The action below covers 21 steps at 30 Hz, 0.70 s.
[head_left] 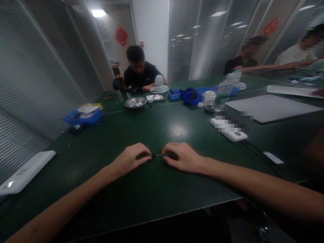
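Both my hands rest on the dark green table (pixel 157 189), fingertips almost meeting. My left hand (pixel 131 158) is closed in a pinch on a small dark part (pixel 145 156). My right hand (pixel 181 157) is closed round the dark handle of a thin tool, seemingly a small screwdriver (pixel 165 155), whose slim metal shaft points left into the small part. What the part is I cannot make out.
A white device (pixel 24 172) lies at the left edge, a blue tray (pixel 82 116) behind it. A metal bowl (pixel 135 102), blue bins (pixel 192 96), a water bottle (pixel 222 94), a white power strip (pixel 229 130) and a grey laptop (pixel 270 108) stand further back. Three people sit at the far side.
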### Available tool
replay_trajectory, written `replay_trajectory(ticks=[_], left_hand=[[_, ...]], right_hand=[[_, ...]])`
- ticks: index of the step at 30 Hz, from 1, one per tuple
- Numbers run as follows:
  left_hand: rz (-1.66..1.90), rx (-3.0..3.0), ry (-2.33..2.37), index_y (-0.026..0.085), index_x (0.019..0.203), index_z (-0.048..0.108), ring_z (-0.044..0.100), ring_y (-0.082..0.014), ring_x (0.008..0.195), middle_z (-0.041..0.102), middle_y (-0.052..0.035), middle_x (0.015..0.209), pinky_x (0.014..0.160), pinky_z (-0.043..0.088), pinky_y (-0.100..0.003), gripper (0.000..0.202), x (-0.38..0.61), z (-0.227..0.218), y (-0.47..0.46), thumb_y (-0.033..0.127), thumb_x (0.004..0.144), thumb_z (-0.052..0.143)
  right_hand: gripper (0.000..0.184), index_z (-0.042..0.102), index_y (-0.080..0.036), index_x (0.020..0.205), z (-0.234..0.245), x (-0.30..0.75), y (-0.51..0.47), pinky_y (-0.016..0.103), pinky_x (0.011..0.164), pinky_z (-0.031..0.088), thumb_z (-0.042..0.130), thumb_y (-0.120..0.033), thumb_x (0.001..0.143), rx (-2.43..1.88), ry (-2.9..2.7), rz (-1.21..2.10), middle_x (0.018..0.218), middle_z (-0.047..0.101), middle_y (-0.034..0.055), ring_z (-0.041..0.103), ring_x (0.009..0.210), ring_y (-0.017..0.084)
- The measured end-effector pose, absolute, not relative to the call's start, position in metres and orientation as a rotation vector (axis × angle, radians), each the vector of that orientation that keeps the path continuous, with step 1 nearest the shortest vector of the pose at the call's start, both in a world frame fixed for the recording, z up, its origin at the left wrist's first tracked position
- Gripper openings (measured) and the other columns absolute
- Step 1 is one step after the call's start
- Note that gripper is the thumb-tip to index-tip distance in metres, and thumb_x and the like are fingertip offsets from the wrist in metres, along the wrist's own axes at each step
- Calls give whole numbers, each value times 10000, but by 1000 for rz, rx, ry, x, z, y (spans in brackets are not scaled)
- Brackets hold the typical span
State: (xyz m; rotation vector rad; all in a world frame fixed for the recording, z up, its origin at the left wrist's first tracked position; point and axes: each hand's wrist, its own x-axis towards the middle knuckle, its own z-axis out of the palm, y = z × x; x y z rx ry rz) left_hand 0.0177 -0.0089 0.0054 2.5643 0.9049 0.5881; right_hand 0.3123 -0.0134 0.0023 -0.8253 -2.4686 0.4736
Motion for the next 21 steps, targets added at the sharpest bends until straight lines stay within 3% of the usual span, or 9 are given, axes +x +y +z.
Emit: replay_trajectory(ticks=[4, 9, 21], left_hand=[[568, 2496, 993, 225, 1234, 655, 638, -199, 967, 675, -61, 1099, 829, 539, -330, 300, 22, 4, -14, 330, 958, 708], [558, 2466, 930, 215, 1132, 689, 624, -198, 990, 664, -59, 1080, 855, 517, -333, 161, 24, 3, -13, 299, 1008, 632], [543, 2426, 911, 211, 1120, 688, 620, -202, 995, 665, -58, 1067, 860, 513, -332, 170, 35, 5, -16, 329, 1007, 640]], right_hand=[[161, 642, -203, 1121, 2, 311, -13, 275, 714, 454, 610, -302, 998, -810, -2489, 471, 989, 686, 35, 630, 785, 152], [162, 647, -212, 1129, 1, 309, -13, 270, 715, 454, 619, -302, 997, -812, -2508, 459, 1008, 690, 33, 633, 794, 149], [198, 628, -205, 1200, 2, 301, -13, 286, 746, 485, 560, -321, 1054, -701, -2574, 482, 1072, 686, 60, 659, 855, 173]])
